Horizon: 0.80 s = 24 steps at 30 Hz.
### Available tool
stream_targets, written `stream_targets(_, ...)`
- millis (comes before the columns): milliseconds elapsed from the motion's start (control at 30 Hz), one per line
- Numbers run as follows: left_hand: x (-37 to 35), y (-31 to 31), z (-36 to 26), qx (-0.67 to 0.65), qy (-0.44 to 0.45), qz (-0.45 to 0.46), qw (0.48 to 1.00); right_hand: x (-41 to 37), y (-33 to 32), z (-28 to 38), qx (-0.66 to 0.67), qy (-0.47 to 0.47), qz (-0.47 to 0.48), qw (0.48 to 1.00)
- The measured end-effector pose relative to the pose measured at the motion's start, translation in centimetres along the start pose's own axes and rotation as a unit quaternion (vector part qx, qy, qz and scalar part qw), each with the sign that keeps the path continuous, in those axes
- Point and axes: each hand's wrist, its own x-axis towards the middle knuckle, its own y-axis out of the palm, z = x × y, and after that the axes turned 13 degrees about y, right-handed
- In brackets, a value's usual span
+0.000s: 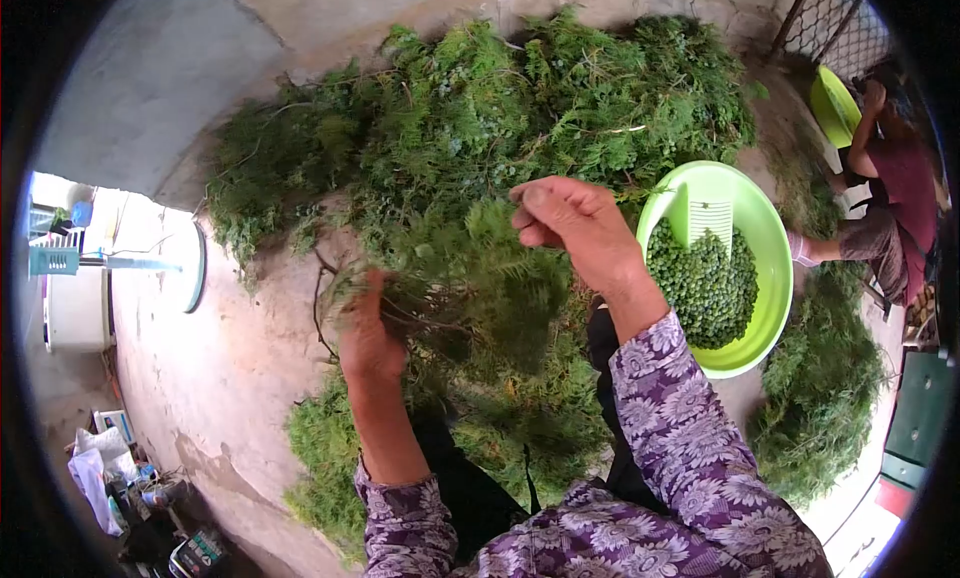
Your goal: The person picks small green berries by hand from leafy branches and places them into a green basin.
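Fingers of the right hand curl and pinch the leafy bunch.
The left hand wraps tight round its stems, mid-frame. A green bowl of berries sits at the right, a big leaf pile above.

- The left hand is well to the left of the green basin, back upward, fingers closed round a bunch of sprigs.
- The right hand is just left of the basin, knuckles up, fingers curled under, perhaps pinching.
- The left forearm is bare; the right forearm is sleeved nearly to the wrist.
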Motion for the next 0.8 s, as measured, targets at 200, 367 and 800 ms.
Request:
stream_targets(200,1.2,-2.0,-0.8,-0.069,-0.041,-0.086,0.993,0.2,-0.2,0.2,0.059,0.029,-0.028,0.997)
stream_targets(367,1.0,-2.6,-1.3,-0.109,-0.046,-0.078,0.990,0.5,0.5,-0.4,0.031,0.023,-0.041,0.998)
stream_targets(800,-0.8,-1.5,0.1,0.046,0.022,0.042,0.998,0.4,5.0,-2.7,-0.253,-0.171,-0.053,0.951)
